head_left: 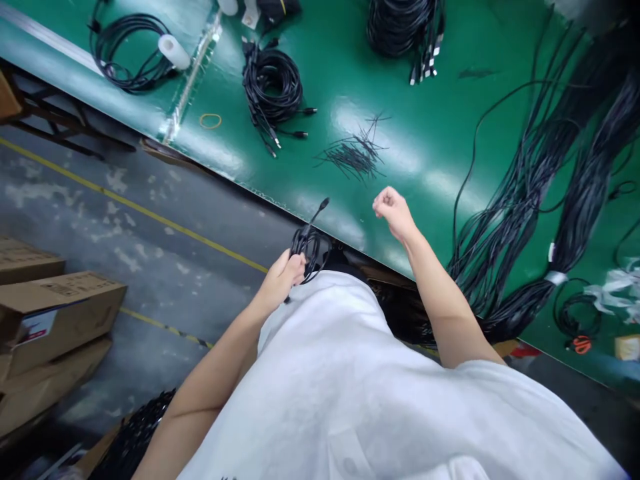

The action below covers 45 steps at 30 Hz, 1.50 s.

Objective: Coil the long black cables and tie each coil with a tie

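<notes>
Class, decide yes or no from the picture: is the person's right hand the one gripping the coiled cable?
No, the left hand grips the coiled cable, while the right hand is curled over the green table.

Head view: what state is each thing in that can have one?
Cable, coiled, one end sticking out.
Left hand, closed on it.
Right hand, fingers curled; whether it holds anything is unclear.
Strips, loose in a heap.
Rubber band, lying slack.
Other coils, wound, on the table.
Long cables, gathered by a white band.
</notes>
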### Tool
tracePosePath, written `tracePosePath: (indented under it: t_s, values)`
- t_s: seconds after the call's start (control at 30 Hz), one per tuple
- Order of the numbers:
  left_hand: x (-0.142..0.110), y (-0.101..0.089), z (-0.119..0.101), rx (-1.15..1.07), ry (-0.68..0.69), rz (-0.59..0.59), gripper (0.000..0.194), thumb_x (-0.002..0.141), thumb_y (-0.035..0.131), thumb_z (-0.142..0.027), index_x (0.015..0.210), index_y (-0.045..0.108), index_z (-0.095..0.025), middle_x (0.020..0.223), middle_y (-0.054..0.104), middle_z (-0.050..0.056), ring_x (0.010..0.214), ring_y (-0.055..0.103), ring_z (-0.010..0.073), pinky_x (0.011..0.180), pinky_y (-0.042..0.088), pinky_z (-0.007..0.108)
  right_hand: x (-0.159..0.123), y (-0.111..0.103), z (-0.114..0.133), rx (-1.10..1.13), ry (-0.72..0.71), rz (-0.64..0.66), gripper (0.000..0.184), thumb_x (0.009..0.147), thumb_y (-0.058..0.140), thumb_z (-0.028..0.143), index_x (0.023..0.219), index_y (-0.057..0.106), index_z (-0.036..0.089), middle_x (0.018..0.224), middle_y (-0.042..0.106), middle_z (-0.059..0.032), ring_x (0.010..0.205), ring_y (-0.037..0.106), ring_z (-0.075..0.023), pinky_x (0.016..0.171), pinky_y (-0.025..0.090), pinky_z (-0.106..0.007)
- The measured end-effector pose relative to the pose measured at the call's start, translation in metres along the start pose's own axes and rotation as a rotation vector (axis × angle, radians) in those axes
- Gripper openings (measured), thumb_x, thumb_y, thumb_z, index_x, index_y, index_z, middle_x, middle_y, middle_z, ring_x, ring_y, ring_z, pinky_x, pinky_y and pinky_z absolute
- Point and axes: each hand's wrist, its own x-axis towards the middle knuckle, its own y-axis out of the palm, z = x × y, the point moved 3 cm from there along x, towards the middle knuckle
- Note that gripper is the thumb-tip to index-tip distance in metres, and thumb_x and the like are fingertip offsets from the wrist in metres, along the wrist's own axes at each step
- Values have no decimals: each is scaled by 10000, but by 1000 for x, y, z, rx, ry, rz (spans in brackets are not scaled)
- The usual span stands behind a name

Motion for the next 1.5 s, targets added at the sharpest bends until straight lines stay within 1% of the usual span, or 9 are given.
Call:
tracePosePath:
  t_s: [0.23, 0.43, 0.57, 0.77, 0.87, 1.03, 1.2, 1.33, 1.5]
  values:
    - [-5, 6, -5, 97, 74, 122, 446, 849, 569, -614, 835, 483, -176, 600, 328, -80, 496, 289, 60, 488, 288, 206, -137, 70, -9, 602, 348, 243, 459, 618, 690, 218, 1076, 671, 227, 663, 523, 66, 536, 431, -80, 530, 350, -234]
    - [-18, 4, 0, 538, 94, 175, 348, 936, 463, -526, 849, 469, -189, 650, 434, -43, 591, 380, 102, 584, 321, 256, -165, 119, -23, 486, 507, 325, 217, 585, 684, 225, 786, 708, 146, 610, 562, 31, 525, 448, -75, 538, 323, -235]
    - [-23, 8, 13, 446, 79, 263, 300, 970, 381, -461, 856, 453, -193, 637, 408, -47, 579, 366, 104, 596, 325, 262, -147, 133, -1, 408, 292, 284, 125, 615, 669, 266, 603, 629, 148, 569, 504, 39, 536, 385, -66, 556, 309, -238]
    - [-22, 0, 28, -14, 166, 65, 241, 916, 513, -423, 912, 401, -209, 659, 405, -69, 529, 343, 69, 547, 301, 219, -135, 129, 18, 199, 28, 280, 209, 734, 599, 250, 872, 744, 189, 792, 511, 19, 646, 444, -82, 591, 361, -236]
    - [-25, -4, 32, -127, 124, 101, 327, 869, 594, -445, 1002, 410, -210, 647, 400, -80, 494, 303, 59, 516, 261, 211, -132, 129, 19, -10, -87, 363, 228, 781, 558, 226, 899, 747, 181, 770, 504, 12, 692, 478, -103, 644, 392, -252]
    - [-31, -7, 29, 138, 186, 62, 257, 949, 466, -439, 965, 495, -184, 671, 416, -51, 550, 350, 79, 572, 323, 227, -139, 130, 32, -291, -354, 413, 222, 851, 489, 166, 890, 706, 151, 802, 562, -15, 704, 504, -111, 656, 385, -248]
    - [-30, -7, 22, 601, 250, -165, 209, 953, 459, -330, 1037, 560, -167, 805, 595, 24, 759, 551, 150, 760, 430, 283, -152, 130, 59, -875, -887, 366, 317, 980, 396, 220, 826, 661, 141, 795, 579, -63, 729, 486, -158, 680, 360, -307]
    - [-23, -6, 18, 568, 300, -93, 294, 896, 560, -297, 1159, 577, -167, 1024, 657, 82, 991, 605, 213, 869, 444, 308, -148, 136, 74, -1044, -1195, 432, 337, 997, 322, 138, 947, 654, 107, 1122, 623, -137, 1014, 526, -215, 814, 395, -362]
    - [-10, -9, 19, 259, 106, 46, 148, 807, 661, -290, 810, 590, -161, 614, 516, -25, 583, 480, 107, 578, 385, 233, -146, 140, 84, -1265, -1294, 608, 357, 1013, 276, 145, 1015, 626, 78, 1022, 620, -136, 904, 539, -214, 779, 404, -371]
